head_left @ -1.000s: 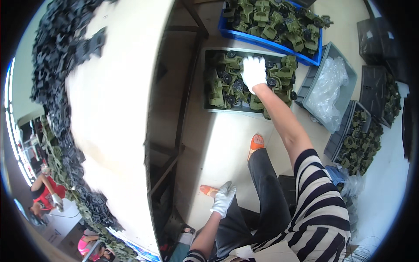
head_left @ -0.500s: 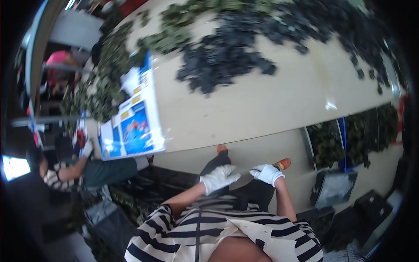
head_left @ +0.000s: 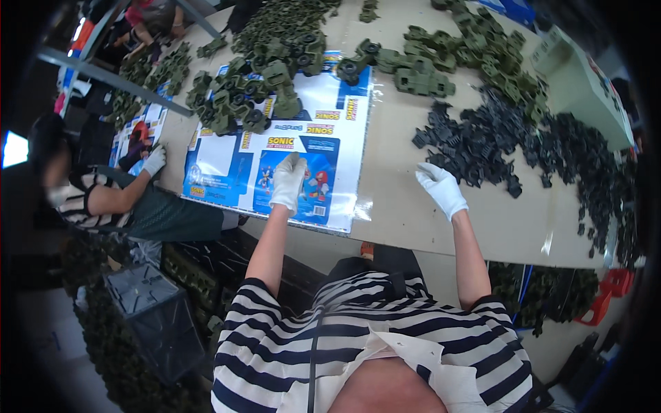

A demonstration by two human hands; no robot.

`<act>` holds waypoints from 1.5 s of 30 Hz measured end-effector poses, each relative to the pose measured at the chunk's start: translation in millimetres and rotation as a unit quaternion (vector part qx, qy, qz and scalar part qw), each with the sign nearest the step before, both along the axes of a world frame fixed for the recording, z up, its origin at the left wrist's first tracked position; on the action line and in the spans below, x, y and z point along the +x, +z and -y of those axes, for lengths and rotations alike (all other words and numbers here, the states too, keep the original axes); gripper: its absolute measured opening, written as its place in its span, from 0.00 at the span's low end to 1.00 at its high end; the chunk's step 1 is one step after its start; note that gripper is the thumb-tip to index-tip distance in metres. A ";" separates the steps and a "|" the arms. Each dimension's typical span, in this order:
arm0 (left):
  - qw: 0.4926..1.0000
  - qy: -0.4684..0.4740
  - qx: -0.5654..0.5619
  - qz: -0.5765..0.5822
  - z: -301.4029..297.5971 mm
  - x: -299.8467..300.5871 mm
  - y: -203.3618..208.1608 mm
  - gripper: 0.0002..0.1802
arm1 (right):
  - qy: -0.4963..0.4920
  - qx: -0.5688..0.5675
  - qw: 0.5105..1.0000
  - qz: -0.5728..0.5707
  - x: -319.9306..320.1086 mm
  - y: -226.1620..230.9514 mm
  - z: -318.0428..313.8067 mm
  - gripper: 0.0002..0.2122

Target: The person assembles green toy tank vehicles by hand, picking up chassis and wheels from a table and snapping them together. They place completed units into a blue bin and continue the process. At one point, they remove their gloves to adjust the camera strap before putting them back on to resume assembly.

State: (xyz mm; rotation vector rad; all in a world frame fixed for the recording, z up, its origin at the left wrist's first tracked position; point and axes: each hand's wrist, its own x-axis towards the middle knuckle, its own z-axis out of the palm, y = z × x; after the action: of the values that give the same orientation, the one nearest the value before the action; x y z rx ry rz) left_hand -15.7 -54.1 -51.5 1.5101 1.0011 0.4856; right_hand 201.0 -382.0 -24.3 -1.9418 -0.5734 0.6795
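The worktop [head_left: 396, 196] is extending beneath and beyond both hands. Left of the left hand, a co-worker [head_left: 103, 199] in a striped top is reaching to the worktop's edge with a white glove. Olive-green vehicle parts [head_left: 282, 86] are lying heaped beyond the left hand, and more are spreading beyond the right. A printed sheet [head_left: 224, 172], mostly blue and white, is lying below the left hand, its far portion passing beneath the heap. Black parts [head_left: 475, 138] are lying in a loose cluster just beyond the right hand and are trailing off to its right. A pale box [head_left: 582, 89] is standing farther to the right of that hand. The left hand [head_left: 287, 186], white-gloved, is pointing away from the body, its fingers loosely extended; whether it is touching the sheet cannot be told. The right hand [head_left: 442, 190], likewise gloved, is opening its fingers toward the left, near the black parts.
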 end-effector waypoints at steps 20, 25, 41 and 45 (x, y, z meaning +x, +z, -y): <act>0.826 -0.031 0.399 -0.398 -464.4 47.0 25.0 0.51 | 0.081 0.001 0.982 0.168 38.0 -33.0 -451.2 0.20; 0.905 -0.137 0.256 -0.309 -506.0 114.7 18.2 0.51 | 0.055 0.040 0.993 0.098 26.0 -40.5 -457.8 0.31; 0.941 -0.282 0.167 -0.087 -205.9 104.9 -4.3 0.38 | -0.298 0.057 0.903 -0.303 -61.7 -56.1 -242.4 0.16; 0.898 -0.390 0.202 -0.028 -256.0 89.9 64.7 0.22 | -0.365 0.073 0.892 -0.257 -55.3 -70.7 -214.0 0.21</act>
State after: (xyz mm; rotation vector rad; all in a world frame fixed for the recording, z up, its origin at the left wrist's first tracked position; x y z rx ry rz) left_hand 74.2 202.0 13.2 2.1466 0.2631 0.0624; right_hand 145.7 -168.0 -94.9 -1.5653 0.4202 0.5909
